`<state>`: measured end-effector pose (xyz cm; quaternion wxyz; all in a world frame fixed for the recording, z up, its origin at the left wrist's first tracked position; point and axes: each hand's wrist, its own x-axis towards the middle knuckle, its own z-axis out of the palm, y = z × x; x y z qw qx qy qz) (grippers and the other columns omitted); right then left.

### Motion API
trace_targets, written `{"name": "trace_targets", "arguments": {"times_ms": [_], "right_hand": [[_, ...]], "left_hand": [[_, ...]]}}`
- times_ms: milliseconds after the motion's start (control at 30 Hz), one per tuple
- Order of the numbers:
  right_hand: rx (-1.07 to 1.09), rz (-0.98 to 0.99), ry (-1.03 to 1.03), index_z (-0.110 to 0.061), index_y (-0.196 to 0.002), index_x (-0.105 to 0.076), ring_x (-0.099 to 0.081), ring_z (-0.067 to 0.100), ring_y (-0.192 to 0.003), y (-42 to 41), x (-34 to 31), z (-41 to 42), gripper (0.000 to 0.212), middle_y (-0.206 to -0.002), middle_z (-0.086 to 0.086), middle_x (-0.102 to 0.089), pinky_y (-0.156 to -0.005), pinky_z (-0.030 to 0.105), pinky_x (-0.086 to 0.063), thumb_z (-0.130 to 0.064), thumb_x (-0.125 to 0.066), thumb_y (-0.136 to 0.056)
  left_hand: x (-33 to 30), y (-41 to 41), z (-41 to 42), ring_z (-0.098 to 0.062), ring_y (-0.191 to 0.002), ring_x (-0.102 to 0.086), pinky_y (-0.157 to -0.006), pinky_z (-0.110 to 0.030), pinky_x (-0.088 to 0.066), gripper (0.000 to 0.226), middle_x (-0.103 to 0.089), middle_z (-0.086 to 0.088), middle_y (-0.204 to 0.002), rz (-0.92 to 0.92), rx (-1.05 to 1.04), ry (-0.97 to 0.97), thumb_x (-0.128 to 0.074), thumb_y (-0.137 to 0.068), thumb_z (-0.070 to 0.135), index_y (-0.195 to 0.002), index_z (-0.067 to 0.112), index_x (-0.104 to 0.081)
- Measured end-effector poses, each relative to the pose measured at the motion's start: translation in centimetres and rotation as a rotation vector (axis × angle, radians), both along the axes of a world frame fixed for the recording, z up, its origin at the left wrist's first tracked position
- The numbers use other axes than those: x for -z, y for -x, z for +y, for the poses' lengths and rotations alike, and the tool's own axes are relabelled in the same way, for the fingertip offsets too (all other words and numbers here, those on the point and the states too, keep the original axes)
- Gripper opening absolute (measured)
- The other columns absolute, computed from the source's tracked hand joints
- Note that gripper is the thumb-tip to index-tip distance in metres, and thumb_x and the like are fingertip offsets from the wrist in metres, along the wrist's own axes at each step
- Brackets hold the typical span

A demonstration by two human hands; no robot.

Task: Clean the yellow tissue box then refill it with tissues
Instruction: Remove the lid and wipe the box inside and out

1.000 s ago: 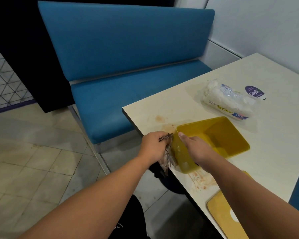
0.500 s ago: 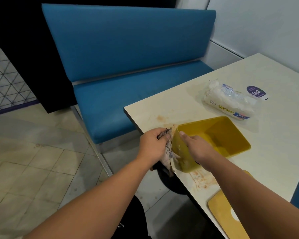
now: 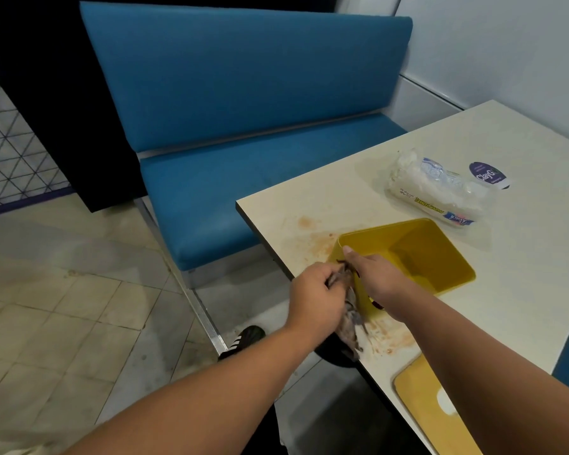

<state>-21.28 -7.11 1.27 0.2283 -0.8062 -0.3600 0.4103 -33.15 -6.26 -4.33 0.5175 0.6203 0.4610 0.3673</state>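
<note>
The yellow box [image 3: 418,254] sits open near the table's [image 3: 523,257] corner, its near end poking past the edge. My right hand [image 3: 380,282] grabs that near wall, thumb pointing up along it. My left hand [image 3: 312,298] is closed around a dirty rag [image 3: 350,323] pressed on the box's outside; the rag hangs down, so its end is hard to make out. At 1 o'clock from the box lies a clear pack [image 3: 436,192] of tissues reading "PAPER TOWEL", upside down to me. Just past it a round sticker [image 3: 488,175] says "ClayG". At 5 o'clock the lid [image 3: 424,399] lies flat, partly hidden by my arm. Orange stains [image 3: 388,338] mark the table. A blue bench [image 3: 243,126] stands at 11 o'clock.
</note>
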Motion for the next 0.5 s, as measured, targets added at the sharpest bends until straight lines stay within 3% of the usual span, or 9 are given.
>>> {"name": "trace_targets", "arguments": {"times_ms": [133, 267, 400, 500], "right_hand": [[-0.006, 0.002, 0.008, -0.017, -0.078, -0.034, -0.015, 0.013, -0.049, 0.0, 0.0, -0.1, 0.046, -0.060, -0.003, -0.016, -0.046, 0.025, -0.014, -0.059, -0.040, -0.096], [-0.023, -0.009, 0.002, -0.017, -0.071, -0.027, -0.015, 0.013, -0.045, 0.0, 0.0, 0.0, 0.050, -0.057, -0.004, -0.016, -0.044, 0.023, -0.014, -0.058, -0.039, -0.097], [-0.052, -0.038, -0.015, -0.017, -0.069, -0.029, -0.019, 0.015, -0.049, 0.2, 0.0, -0.1, 0.050, -0.058, -0.002, -0.019, -0.050, 0.029, -0.017, -0.057, -0.038, -0.098], [-0.060, -0.085, -0.014, -0.017, -0.068, -0.022, -0.017, 0.015, -0.049, 0.4, -0.2, -0.2, 0.052, -0.058, -0.001, -0.017, -0.052, 0.029, -0.016, -0.056, -0.035, -0.099]], "left_hand": [[0.9, 0.5, -1.8, -0.003, -0.071, -0.056, -0.062, -0.016, -0.044, 0.017, -0.060, 0.013, -0.072, 0.003, 0.088, -0.130, -0.061, -0.083, 0.002, -0.080, 0.016, -0.073], [0.8, 0.1, -0.1, -0.008, -0.080, -0.062, -0.072, -0.025, -0.052, 0.018, -0.069, 0.008, -0.084, -0.014, -0.017, -0.042, -0.063, -0.087, 0.011, -0.093, 0.020, -0.077], [0.9, 0.0, -2.2, 0.003, -0.072, -0.054, -0.065, -0.009, -0.040, 0.015, -0.058, 0.019, -0.074, -0.025, -0.015, -0.147, -0.065, -0.085, 0.005, -0.086, 0.016, -0.075], [2.5, 0.4, -3.5, 0.004, -0.075, -0.054, -0.067, -0.008, -0.039, 0.012, -0.062, 0.012, -0.078, 0.017, 0.059, -0.116, -0.063, -0.086, 0.008, -0.085, 0.013, -0.073]]}}
